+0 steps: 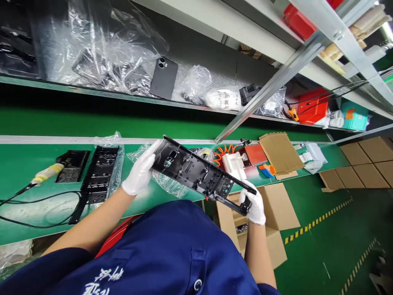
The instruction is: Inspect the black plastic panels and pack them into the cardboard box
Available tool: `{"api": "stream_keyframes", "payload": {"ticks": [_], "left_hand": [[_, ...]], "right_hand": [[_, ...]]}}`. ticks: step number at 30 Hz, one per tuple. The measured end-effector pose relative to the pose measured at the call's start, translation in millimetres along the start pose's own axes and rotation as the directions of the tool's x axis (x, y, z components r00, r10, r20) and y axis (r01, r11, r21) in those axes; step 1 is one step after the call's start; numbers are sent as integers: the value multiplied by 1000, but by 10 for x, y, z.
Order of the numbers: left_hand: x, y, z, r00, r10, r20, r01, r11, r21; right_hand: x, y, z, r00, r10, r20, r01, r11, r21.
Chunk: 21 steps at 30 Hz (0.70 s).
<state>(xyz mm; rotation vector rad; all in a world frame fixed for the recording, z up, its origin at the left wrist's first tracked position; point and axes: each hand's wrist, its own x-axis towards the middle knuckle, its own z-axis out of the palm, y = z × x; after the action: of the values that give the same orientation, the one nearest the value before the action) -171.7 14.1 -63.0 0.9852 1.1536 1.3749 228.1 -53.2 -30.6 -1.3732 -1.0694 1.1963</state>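
You hold the long black panel in the air above the front edge of the green surface, tilted so its ribbed inner face looks up at you. Your left hand has its gloved fingers closed around the upper end; your right hand pinches the lower end, which hangs out over the open cardboard box beside the surface. Keep both grips on the outer rim only, so the clips and cut-outs along the middle stay clear of your gloves. A panel this long and thin probably flexes, so hold both ends level with each other and do not twist one against the other. Mind the clear plastic bag lying just under the panel, and the second black panel resting on the surface to your left.
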Motion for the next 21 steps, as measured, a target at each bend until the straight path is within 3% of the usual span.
{"api": "stream_keyframes", "payload": {"ticks": [6, 12, 21], "left_hand": [[-230, 349, 329, 994, 93, 50, -90, 994, -57], [-304, 441, 560, 996, 83, 37, -82, 996, -43], [-357, 534, 721, 1000, 23, -21, -24, 999, -27]], "right_hand": [[-160, -196, -279, 996, -18, -82, 21, 999, 43], [-218, -268, -430, 997, 17, -77, -9, 995, 103], [-155, -244, -558, 995, 89, -42, -82, 986, 147]]}}
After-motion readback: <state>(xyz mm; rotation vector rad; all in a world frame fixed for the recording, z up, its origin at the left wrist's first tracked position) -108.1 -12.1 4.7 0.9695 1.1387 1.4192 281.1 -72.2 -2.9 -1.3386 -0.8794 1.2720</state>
